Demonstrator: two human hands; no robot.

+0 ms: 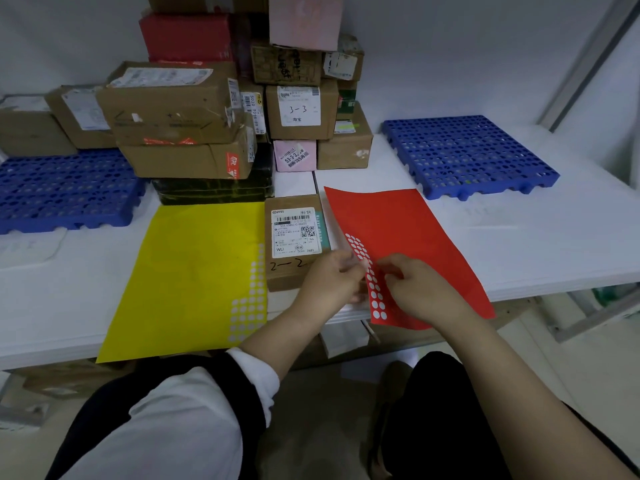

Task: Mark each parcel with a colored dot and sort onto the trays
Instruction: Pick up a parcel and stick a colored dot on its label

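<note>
A red sticker sheet point(412, 244) is lifted at its near left edge, where white holes show that several dots are gone. My left hand point(329, 282) pinches that edge from the left. My right hand point(415, 289) lies on the sheet with its fingertips pinching at the dot column. A small brown parcel point(294, 233) marked "2—2" with a white label sits on the table just left of the red sheet. A yellow sticker sheet point(194, 278) lies flat to its left. Blue perforated trays sit at the left point(65, 192) and the right point(467, 154).
A tall stack of cardboard parcels point(214, 109) fills the back middle of the white table point(554, 237), with a "3-3" box point(301, 109) and a pink box point(294, 155). Two brown boxes point(52, 119) stand behind the left tray. My knees are below the table edge.
</note>
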